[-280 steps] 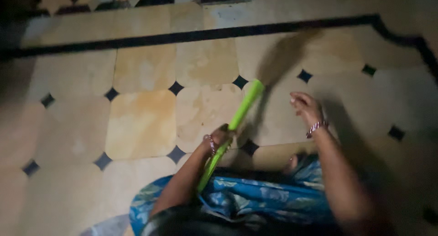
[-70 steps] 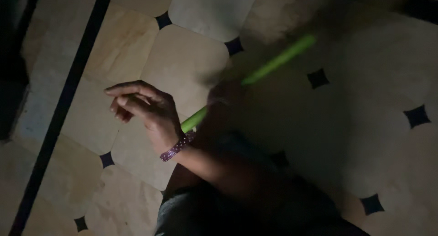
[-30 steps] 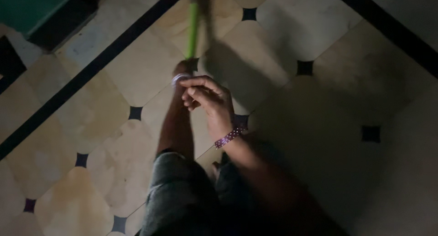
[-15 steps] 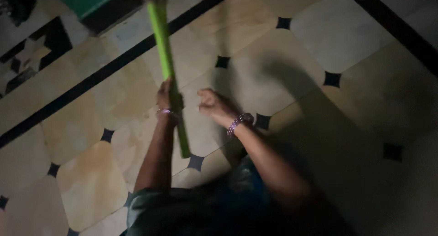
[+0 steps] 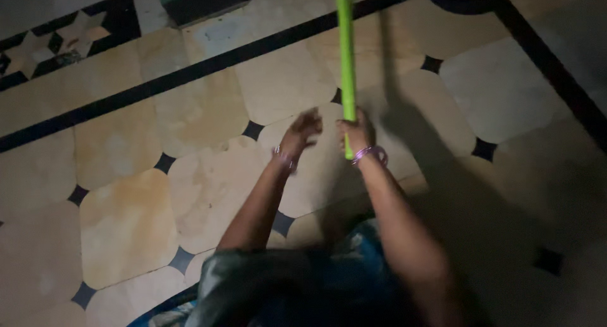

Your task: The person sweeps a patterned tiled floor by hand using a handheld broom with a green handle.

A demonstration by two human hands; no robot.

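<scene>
A bright green stick (image 5: 346, 61) is gripped near its lower end by the right hand (image 5: 355, 132), just right of the frame's centre — the stick runs almost straight up to the top edge. The left hand (image 5: 300, 131) is held just beside it, fingers spread and holding nothing, a bangle (image 5: 284, 159) seen at its wrist. Below both, a tiled floor (image 5: 126, 219) with small dark diamonds is lit dimly — a black border band (image 5: 158, 84) crosses the upper left.

The green handle (image 5: 346, 55) runs off the top edge.
</scene>
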